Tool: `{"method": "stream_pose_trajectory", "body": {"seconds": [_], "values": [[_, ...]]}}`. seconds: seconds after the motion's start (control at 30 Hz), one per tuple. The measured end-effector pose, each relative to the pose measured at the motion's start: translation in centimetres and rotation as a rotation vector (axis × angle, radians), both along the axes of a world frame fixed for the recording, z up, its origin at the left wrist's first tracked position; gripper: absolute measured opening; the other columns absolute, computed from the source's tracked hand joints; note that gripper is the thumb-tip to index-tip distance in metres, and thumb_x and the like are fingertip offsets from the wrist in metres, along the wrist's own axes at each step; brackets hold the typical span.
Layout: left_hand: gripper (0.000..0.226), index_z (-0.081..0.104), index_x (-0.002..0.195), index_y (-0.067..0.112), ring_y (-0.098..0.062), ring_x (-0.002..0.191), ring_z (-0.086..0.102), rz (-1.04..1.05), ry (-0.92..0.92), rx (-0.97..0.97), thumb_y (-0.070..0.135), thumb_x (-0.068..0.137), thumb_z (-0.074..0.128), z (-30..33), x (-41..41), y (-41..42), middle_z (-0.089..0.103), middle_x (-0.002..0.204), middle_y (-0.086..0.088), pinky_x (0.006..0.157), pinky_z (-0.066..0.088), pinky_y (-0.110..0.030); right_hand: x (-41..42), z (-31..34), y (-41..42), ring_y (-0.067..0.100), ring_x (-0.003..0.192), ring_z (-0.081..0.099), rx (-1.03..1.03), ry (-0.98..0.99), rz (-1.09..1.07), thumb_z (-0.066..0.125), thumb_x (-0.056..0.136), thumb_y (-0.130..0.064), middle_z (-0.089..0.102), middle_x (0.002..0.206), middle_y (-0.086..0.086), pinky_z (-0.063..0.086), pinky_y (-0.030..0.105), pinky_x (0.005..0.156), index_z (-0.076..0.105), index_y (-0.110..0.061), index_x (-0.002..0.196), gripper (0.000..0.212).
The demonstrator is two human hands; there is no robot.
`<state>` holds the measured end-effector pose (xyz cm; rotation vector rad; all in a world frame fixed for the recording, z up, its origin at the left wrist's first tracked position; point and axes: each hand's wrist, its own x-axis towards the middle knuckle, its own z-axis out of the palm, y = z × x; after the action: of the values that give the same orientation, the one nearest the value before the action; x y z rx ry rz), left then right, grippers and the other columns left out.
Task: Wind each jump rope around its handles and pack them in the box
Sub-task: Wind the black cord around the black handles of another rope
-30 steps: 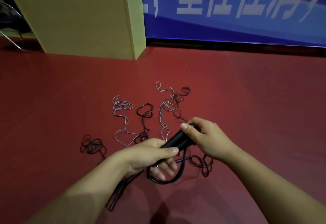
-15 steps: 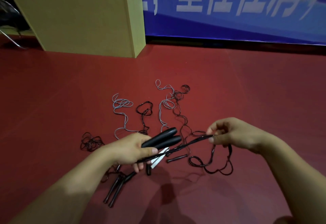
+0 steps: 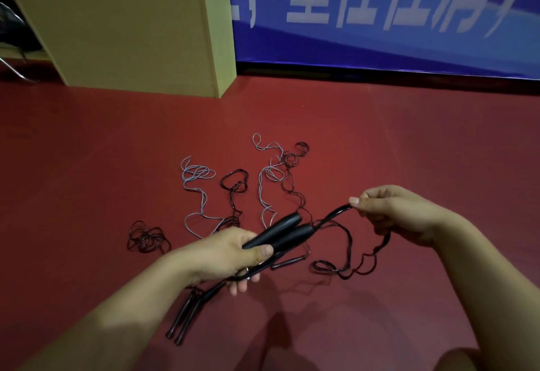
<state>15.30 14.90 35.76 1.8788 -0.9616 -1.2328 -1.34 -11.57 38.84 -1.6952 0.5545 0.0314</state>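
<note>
Mid-wind on one rope — left hand [image 3: 225,254] clamps both black handles [image 3: 280,232] together, right hand [image 3: 391,213] at 3 o'clock pinches the cord [image 3: 333,214] pulled taut. Next loop probably goes round the handles. Box [image 3: 122,32] sits at 11 o'clock — well away.

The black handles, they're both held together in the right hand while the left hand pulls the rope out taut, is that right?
No, the hands are swapped. In the head view the left hand grips the two black handles together, and the right hand pinches the rope and pulls it out.
</note>
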Motion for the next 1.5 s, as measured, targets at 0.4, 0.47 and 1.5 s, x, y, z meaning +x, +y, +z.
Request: {"method": "stream_pose_trajectory", "body": {"seconds": [0.4,0.47,1.5], "values": [[0.049,0.060,0.109,0.005,-0.010,0.046,0.056,-0.181,0.081,0.134,0.051,0.093,0.051,0.0,-0.8,-1.0,0.063,0.066,0.004,0.041,0.048,-0.021,0.5,-0.8,1.2,0.019,0.060,0.031,-0.195,-0.144,-0.130,0.074,0.079,-0.037,0.036,0.063,0.007,0.032,0.022,0.052,0.057,-0.011,0.067,0.033],[0.046,0.062,0.111,0.010,-0.009,0.049,0.058,-0.284,0.184,0.105,0.049,0.088,0.056,0.2,-0.7,-0.9,0.063,0.069,0.005,0.044,0.050,-0.020,0.5,-1.2,1.2,0.011,0.053,0.038,-0.329,-0.114,-0.153,0.074,0.083,-0.036,0.043,0.057,-0.002,0.036,0.015,0.048,0.062,-0.009,0.070,0.031],[0.021,0.059,0.083,0.022,-0.011,0.046,0.058,0.569,-0.388,-0.127,0.036,0.098,0.054,-2.9,3.2,-1.6,0.064,0.067,0.006,0.049,0.052,-0.028,2.1,-1.9,5.1,0.007,0.047,0.039,-0.191,0.094,0.112,0.063,0.093,-0.013,0.050,0.057,-0.007,0.030,0.020,0.046,0.068,-0.012,0.082,0.013]]}}
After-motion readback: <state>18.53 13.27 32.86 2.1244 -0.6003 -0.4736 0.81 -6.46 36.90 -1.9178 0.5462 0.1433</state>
